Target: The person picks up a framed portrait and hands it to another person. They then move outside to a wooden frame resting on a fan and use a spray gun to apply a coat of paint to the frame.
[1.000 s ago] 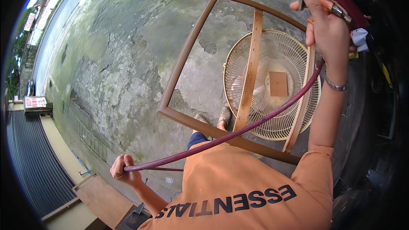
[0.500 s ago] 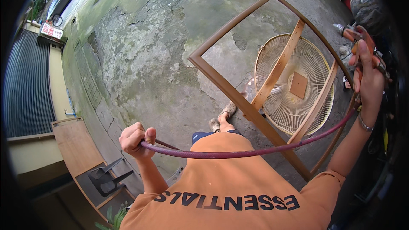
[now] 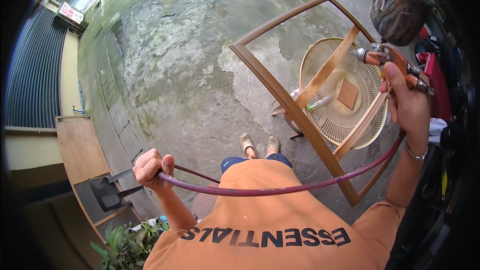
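Note:
My right hand (image 3: pixel 411 101) is closed on a spray gun (image 3: pixel 392 62) with an orange body and a paint-smeared cup (image 3: pixel 400 12) on top. From near that hand a dark red hose (image 3: pixel 280 190) sags across in front of my shirt to my left hand (image 3: pixel 152 170). The left fingers are wrapped round the hose in a fist. Ahead on the right is a brown wooden frame (image 3: pixel 282 95) with two lighter crossbars (image 3: pixel 327 70). Behind or beneath it shows a round fan guard (image 3: pixel 320 52) of pale wire, with a square tan piece (image 3: pixel 346 94) at its middle.
Cracked, stained concrete (image 3: pixel 185 70) spreads ahead of my feet. At left stand a wooden panel (image 3: pixel 82 145), a dark plastic stool (image 3: pixel 107 195) and a ribbed shutter (image 3: pixel 35 70). Leafy plants (image 3: pixel 130 242) are near my left elbow. Dark clutter and a red box (image 3: pixel 440 90) line the right side.
My right hand has brought the spray gun left and inward, so its cup shows more fully. My left hand has shifted slightly left and down with the hose. My feet now stand side by side.

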A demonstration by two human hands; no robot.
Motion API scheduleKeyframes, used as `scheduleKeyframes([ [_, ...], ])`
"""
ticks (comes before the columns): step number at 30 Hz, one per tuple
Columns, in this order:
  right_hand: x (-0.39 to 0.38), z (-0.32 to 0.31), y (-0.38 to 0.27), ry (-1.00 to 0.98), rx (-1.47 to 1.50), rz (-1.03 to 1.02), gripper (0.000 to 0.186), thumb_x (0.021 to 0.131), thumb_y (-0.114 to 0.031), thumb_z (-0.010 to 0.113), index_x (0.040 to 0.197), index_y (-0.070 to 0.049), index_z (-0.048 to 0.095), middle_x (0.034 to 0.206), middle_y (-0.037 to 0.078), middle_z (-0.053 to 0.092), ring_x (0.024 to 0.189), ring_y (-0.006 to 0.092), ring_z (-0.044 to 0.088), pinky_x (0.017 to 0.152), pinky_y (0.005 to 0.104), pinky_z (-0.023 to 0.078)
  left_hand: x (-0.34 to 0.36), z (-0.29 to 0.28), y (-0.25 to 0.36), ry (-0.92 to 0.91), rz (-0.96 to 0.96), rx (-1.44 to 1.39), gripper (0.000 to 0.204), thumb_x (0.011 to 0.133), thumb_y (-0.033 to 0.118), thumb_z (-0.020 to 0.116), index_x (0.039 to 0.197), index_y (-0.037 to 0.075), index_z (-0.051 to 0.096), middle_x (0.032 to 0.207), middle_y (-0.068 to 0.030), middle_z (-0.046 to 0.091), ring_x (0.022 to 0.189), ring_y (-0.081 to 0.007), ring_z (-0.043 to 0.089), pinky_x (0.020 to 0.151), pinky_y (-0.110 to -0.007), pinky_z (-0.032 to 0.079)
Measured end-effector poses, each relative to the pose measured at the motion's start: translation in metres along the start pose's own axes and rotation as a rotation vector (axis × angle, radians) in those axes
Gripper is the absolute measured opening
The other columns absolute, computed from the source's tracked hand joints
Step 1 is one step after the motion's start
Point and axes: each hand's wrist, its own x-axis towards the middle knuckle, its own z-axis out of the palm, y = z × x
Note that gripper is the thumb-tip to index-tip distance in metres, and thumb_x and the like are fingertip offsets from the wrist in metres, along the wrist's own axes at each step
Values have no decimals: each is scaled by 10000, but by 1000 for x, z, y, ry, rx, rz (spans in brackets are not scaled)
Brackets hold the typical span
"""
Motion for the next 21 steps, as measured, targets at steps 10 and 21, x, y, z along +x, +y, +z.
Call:
scheduleKeyframes([
  [10, 43, -35, 47, 352, -207, -205, 306, 929, -373, 582, 1011, -112, 719, 633, -27, 522, 372, 26, 361, 335, 221, 259, -34, 16, 67, 38, -49, 223, 453, 755, 127, 777, 507, 39, 408, 468, -23, 289, 404, -144, 255, 410, -278, 152],
  [21, -8, -34, 47, -373, 270, -95, 332, 925, -358, 589, 993, -60, 719, 642, -37, 560, 367, 24, 409, 318, 192, 257, -64, 5, 115, 207, -76, 235, 525, 834, 139, 724, 509, 54, 320, 496, 1, 237, 454, -104, 200, 452, -278, 101],
])
